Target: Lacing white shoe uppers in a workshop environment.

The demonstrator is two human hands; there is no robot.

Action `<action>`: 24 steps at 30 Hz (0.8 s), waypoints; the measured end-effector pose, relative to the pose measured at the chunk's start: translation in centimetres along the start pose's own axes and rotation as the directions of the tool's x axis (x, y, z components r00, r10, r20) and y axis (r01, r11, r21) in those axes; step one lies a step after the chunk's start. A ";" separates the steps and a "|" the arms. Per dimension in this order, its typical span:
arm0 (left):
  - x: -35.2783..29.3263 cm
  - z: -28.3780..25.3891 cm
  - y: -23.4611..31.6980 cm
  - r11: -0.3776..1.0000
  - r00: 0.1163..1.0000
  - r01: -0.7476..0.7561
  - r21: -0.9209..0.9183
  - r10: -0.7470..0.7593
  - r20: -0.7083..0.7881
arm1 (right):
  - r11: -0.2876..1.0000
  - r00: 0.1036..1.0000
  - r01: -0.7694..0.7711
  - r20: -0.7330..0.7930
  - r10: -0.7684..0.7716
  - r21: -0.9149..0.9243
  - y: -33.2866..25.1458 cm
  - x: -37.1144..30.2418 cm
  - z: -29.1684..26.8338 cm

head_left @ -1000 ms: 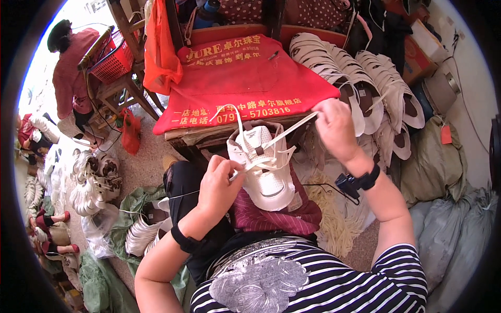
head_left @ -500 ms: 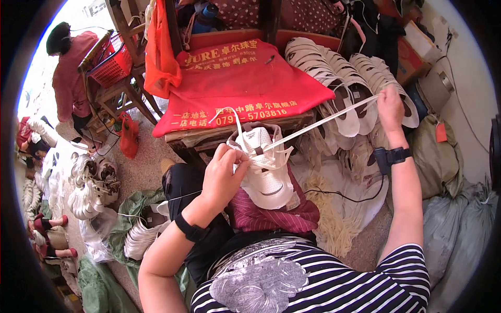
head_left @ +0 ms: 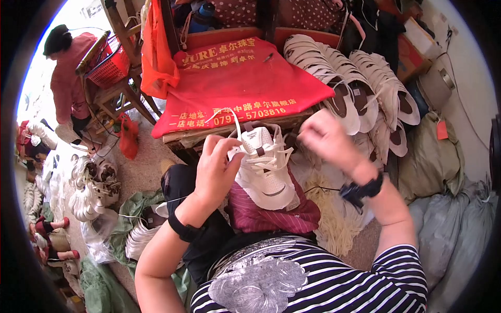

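A white shoe upper (head_left: 267, 177) with a dark inner collar rests on maroon striped cloth (head_left: 250, 211) over my lap, its toe toward me. White lace (head_left: 269, 163) crosses its front. A loose lace end (head_left: 236, 122) sticks up on the left, over the table edge. My left hand (head_left: 216, 167) pinches the left eyelet edge of the upper between thumb and fingers. My right hand (head_left: 329, 138) is in the air right of the shoe, apart from it, with blurred fingers; whether lace is in them I cannot make out.
A red cloth (head_left: 235, 86) covers the small wooden table ahead. Nested rows of white shoe uppers (head_left: 360, 99) stand at its right, above a bundle of pale laces (head_left: 334, 227). Sacks (head_left: 433, 156) line the right wall. More uppers (head_left: 141, 237) lie at left; a person (head_left: 73, 78) stands beyond.
My right hand has come from the far upper right back down and left toward the shoe. The lace stretched taut to it no longer shows. My left hand has shifted slightly left and up.
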State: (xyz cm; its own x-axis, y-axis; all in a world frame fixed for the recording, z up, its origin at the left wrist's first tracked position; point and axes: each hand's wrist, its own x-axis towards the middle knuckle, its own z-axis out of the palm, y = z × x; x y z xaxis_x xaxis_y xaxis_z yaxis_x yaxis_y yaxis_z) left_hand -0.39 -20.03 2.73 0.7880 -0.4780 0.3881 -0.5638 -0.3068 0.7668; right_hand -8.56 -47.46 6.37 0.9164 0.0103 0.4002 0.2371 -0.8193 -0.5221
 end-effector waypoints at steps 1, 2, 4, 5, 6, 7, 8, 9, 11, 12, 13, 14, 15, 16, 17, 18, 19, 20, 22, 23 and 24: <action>0.5 0.1 0.4 0.997 0.997 -0.072 0.041 0.070 0.027 | 0.995 0.993 -0.025 0.121 0.013 0.096 -2.3 -0.3 1.2; 0.9 0.5 0.2 0.990 0.993 -0.110 0.094 0.106 0.045 | 0.994 0.983 -0.011 0.185 -0.009 0.109 -3.6 -0.7 2.4; 1.2 0.9 -0.3 0.984 0.988 -0.142 0.112 0.133 0.081 | 0.994 0.973 0.042 0.221 -0.064 0.102 -4.3 -1.5 4.7; 1.3 0.9 -0.5 0.977 0.981 -0.169 0.132 0.155 0.112 | 0.994 0.968 0.049 0.242 -0.070 0.093 -4.0 -1.7 5.5; 1.3 0.8 -0.2 0.973 0.979 -0.188 0.135 0.174 0.109 | 0.992 0.973 0.093 0.203 -0.109 0.086 -3.6 -1.5 5.8; 1.5 0.6 -0.1 0.973 0.978 -0.190 0.134 0.176 0.109 | 0.992 0.973 0.093 0.202 -0.109 0.085 -3.3 -1.3 5.4; 1.6 0.1 -0.2 0.947 0.969 -0.247 0.204 0.235 0.080 | 0.991 0.971 0.046 0.226 -0.072 0.122 -2.9 -1.0 4.7; 1.6 -0.4 -0.3 0.915 0.955 -0.294 0.275 0.291 0.053 | 0.987 0.966 -0.003 0.255 -0.038 0.160 -2.5 -0.7 4.0; 1.7 -1.4 -0.8 0.890 0.941 -0.331 0.315 0.337 0.037 | 0.963 0.930 -0.096 0.367 -0.002 0.250 -1.2 -0.3 3.5; 1.7 -1.8 -0.9 0.899 0.953 -0.296 0.321 0.301 0.035 | 0.926 0.897 -0.214 0.438 0.061 0.310 -1.0 0.3 2.8; 1.6 -2.0 -0.9 0.908 0.963 -0.262 0.328 0.266 0.033 | 0.873 0.852 -0.332 0.511 0.115 0.357 -1.3 0.8 2.3; 1.5 -1.9 -0.9 0.909 0.964 -0.261 0.326 0.265 0.033 | 0.668 0.722 -0.611 0.646 0.249 0.425 -2.1 0.9 1.5; 1.5 -1.8 -0.9 0.911 0.956 -0.287 0.297 0.291 0.030 | 0.668 0.722 -0.610 0.645 0.248 0.426 -1.9 0.9 1.5; 1.4 -1.8 -0.9 0.911 0.948 -0.312 0.268 0.317 0.026 | 0.666 0.745 -0.587 0.630 0.221 0.460 -1.7 0.9 1.4; 1.3 -1.9 -0.9 0.911 0.948 -0.313 0.270 0.318 0.026 | 0.663 0.766 -0.563 0.613 0.194 0.494 -1.5 1.1 1.4; 1.0 -1.8 -0.9 0.923 0.959 -0.281 0.263 0.280 0.042 | 0.727 0.769 -0.536 0.603 0.212 0.429 -1.6 1.3 1.1; 0.8 -1.8 -0.8 0.934 0.969 -0.248 0.257 0.241 0.059 | 0.727 0.770 -0.537 0.601 0.214 0.429 -1.3 1.4 1.1; 0.7 -2.1 -0.8 0.936 0.971 -0.235 0.263 0.217 0.097 | 0.731 0.787 -0.507 0.591 0.177 0.457 -1.0 1.4 1.1; 0.2 -2.4 -1.1 0.918 0.967 -0.251 0.307 0.223 0.124 | 0.733 0.803 -0.477 0.580 0.139 0.485 -0.7 1.7 0.9; -0.1 -2.6 -1.2 0.898 0.962 -0.266 0.351 0.227 0.150 | 0.758 0.778 -0.472 0.617 0.118 0.450 -0.9 2.0 0.6; -0.2 -2.9 -1.1 0.889 0.957 -0.285 0.358 0.245 0.155 | 0.783 0.750 -0.466 0.653 0.102 0.413 -0.8 2.3 0.3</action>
State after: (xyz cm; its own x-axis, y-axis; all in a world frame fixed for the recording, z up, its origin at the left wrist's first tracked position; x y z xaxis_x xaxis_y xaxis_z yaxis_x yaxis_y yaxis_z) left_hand 0.79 -17.24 3.32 0.5777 -0.6604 0.4797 -0.8148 -0.4312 0.3876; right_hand -6.57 -46.59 7.44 0.9225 0.2985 -0.2450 -0.1082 -0.4092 -0.9060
